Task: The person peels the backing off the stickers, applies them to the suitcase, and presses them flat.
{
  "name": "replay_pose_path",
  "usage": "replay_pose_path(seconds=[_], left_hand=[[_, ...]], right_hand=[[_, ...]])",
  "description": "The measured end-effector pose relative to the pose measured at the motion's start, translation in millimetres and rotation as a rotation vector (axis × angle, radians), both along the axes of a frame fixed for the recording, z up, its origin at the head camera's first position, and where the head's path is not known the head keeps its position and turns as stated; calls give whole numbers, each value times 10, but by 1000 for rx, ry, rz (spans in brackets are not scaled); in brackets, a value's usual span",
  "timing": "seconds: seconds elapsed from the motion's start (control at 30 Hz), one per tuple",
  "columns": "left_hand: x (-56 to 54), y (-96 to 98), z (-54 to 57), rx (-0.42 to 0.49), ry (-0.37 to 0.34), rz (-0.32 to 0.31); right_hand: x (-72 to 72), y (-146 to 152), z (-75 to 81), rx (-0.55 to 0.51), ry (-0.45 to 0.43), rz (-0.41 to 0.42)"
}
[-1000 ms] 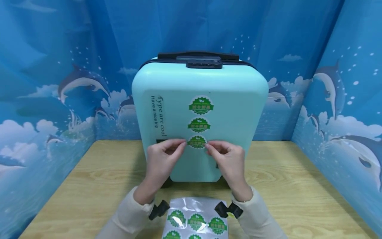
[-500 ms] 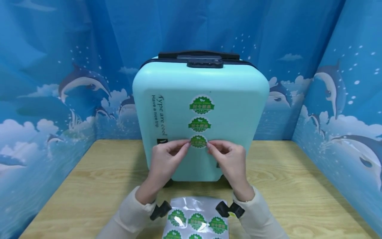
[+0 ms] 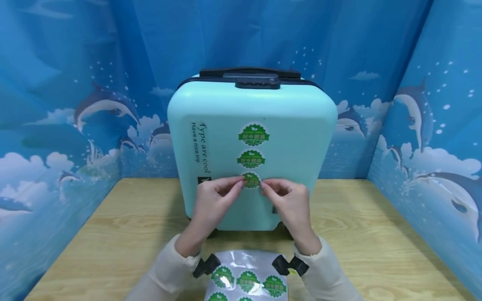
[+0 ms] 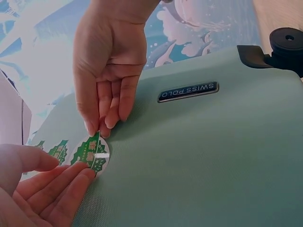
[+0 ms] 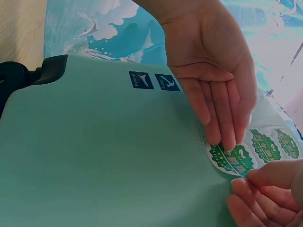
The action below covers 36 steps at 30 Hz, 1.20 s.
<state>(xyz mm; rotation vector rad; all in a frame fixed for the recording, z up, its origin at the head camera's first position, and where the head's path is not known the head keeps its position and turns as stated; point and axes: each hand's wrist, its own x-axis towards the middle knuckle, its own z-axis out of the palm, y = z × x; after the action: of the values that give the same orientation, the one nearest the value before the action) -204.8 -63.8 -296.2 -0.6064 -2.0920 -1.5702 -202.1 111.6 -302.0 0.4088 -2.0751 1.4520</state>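
Observation:
A light turquoise suitcase (image 3: pixel 226 125) stands upright on the table, with two round green stickers (image 3: pixel 253 135) in a column on its front. Below them, a third green sticker (image 3: pixel 252 180) lies against the shell between both hands. My left hand (image 3: pixel 215 200) touches its left edge; in the left wrist view those fingers (image 4: pixel 71 189) are fairly straight on the sticker, and the thumb is apart from them. My right hand (image 3: pixel 290 205) pinches the opposite edge between thumb and forefinger, seen closely in the right wrist view. Fingertips cover parts of the sticker's rim.
In front of the suitcase lies a glossy sheet (image 3: pixel 246 257) of several green stickers, between the sleeves. Blue dolphin-print curtains (image 3: pixel 143 50) surround the wooden table (image 3: pixel 113 221) at the back and sides. A black wheel (image 4: pixel 286 42) shows at the suitcase's corner.
My left hand has shifted to the right, its fingertips now over the third sticker's left edge. The right hand has stayed nearly in place. The sticker sheet has not visibly moved.

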Motion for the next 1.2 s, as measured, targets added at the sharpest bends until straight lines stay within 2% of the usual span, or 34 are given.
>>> replay_pose_path(seconds=[0.27, 0.87, 1.2], left_hand=[[-4, 64, 23, -15, -30, -28], [-19, 184, 71, 1, -16, -61], [-21, 206, 48, -7, -44, -112]], right_hand=[[5, -5, 7, 25, -14, -7], [-8, 37, -33, 58, 11, -7], [5, 85, -95, 106, -9, 14]])
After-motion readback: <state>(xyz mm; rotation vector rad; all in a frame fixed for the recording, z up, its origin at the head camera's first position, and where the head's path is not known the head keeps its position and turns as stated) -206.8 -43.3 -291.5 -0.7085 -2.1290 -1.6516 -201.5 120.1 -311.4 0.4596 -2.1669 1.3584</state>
